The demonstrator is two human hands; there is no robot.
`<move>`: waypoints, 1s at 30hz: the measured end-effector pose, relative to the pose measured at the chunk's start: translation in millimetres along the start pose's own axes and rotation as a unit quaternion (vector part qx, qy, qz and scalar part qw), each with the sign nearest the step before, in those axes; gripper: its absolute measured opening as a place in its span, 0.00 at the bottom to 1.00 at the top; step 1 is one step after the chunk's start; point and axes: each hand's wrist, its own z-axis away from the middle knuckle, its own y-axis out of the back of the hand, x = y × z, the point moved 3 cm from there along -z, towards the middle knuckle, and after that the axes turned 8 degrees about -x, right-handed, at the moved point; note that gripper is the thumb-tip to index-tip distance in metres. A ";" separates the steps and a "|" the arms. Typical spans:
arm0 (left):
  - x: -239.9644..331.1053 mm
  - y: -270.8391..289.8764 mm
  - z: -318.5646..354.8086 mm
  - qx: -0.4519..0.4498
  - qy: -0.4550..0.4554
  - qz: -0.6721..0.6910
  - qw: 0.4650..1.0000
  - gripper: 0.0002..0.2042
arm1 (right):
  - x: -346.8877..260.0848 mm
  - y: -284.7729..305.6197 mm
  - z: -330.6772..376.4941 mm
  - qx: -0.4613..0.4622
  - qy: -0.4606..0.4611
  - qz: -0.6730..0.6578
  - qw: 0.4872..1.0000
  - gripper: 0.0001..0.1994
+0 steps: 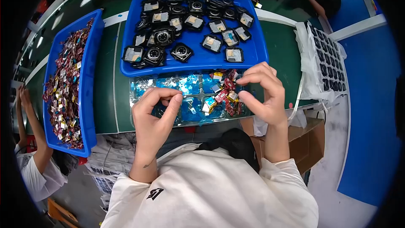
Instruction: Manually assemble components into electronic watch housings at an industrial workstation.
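My left hand (155, 120) hovers over the left part of a clear divided tray (195, 96). Its thumb and index fingertip are pressed together, and whatever may be between them is too small to make out. Beneath and beyond it lie small silvery-blue pieces (185, 85). My right hand (268, 95) is at the tray's right side, thumb and index finger apart, with nothing visible between them. Right beside those fingertips is a pile of small red, yellow and white electronic parts (228, 93). More parts under the right hand are partly hidden.
Behind the tray stands a large blue bin (194, 69) of black watch-like cases (163, 36). A long blue bin (87, 101) full of red parts is at left. Rows of dark pieces (327, 59) lie on white wrapping at right, above a cardboard box (310, 143). Other people's arms (33, 116) show at left.
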 end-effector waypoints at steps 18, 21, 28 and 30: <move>38.8 -17.4 -10.2 -0.062 -0.195 -0.090 0.975 0.18 | -29.3 -30.6 -7.4 0.046 0.095 0.022 0.994 0.08; 29.3 -18.3 -7.4 -0.089 -0.143 -0.036 0.985 0.20 | -25.3 -40.0 -8.8 0.066 0.105 -0.035 0.992 0.05; 23.5 -16.7 -2.9 -0.133 -0.063 0.012 0.989 0.19 | -17.9 -52.7 -10.9 0.072 0.047 -0.150 0.985 0.04; 18.2 -16.7 -2.2 -0.121 -0.066 0.044 0.989 0.16 | -18.4 -55.2 -12.0 0.071 -0.089 -0.245 0.963 0.04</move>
